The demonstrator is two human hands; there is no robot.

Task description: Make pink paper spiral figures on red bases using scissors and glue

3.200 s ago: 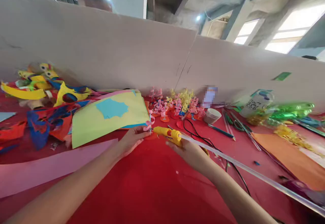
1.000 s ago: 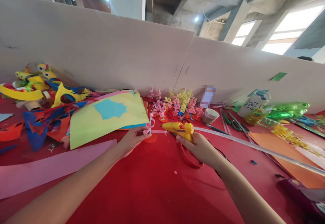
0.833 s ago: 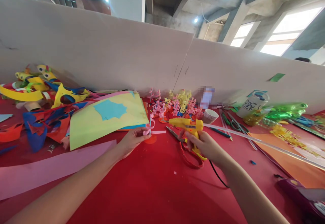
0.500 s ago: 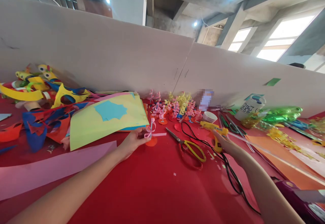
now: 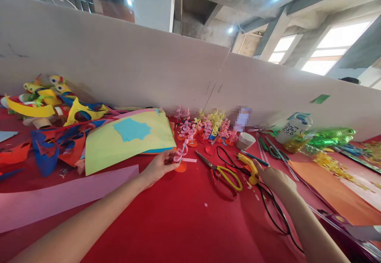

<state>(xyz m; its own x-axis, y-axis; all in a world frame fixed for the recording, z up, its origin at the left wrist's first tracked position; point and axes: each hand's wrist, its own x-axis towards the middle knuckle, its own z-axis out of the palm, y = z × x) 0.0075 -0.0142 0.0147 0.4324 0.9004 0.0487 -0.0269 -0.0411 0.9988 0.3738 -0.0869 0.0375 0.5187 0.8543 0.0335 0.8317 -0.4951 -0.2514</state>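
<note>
My left hand (image 5: 160, 167) pinches a pink paper-curl decoration (image 5: 182, 151), with looped strips wound round a thin upright stem. Its orange disc base (image 5: 181, 167) rests on the red table, and one straight strip end sticks out to the right. My right hand (image 5: 275, 177) is closed at the yellow glue gun (image 5: 251, 167), which is angled low over the table; the grip is partly hidden by my fingers. A black cord (image 5: 269, 207) trails from the gun towards me. Between my hands lie open scissors (image 5: 220, 173) with red and yellow handles.
Behind stand several finished pink and yellow curl decorations (image 5: 205, 128) beside a roll of white tape (image 5: 245, 140). Paper sheets (image 5: 131, 147) and cut scraps (image 5: 56, 147) lie left. Orange paper (image 5: 333, 187), green scissors (image 5: 275, 151) and a white bottle (image 5: 293, 128) are right. A white partition (image 5: 133, 64) closes the back.
My right hand has lowered and turned the glue gun, so its body now slants down towards me. A teal pen behind it has come into view. My left hand still holds the decoration.
</note>
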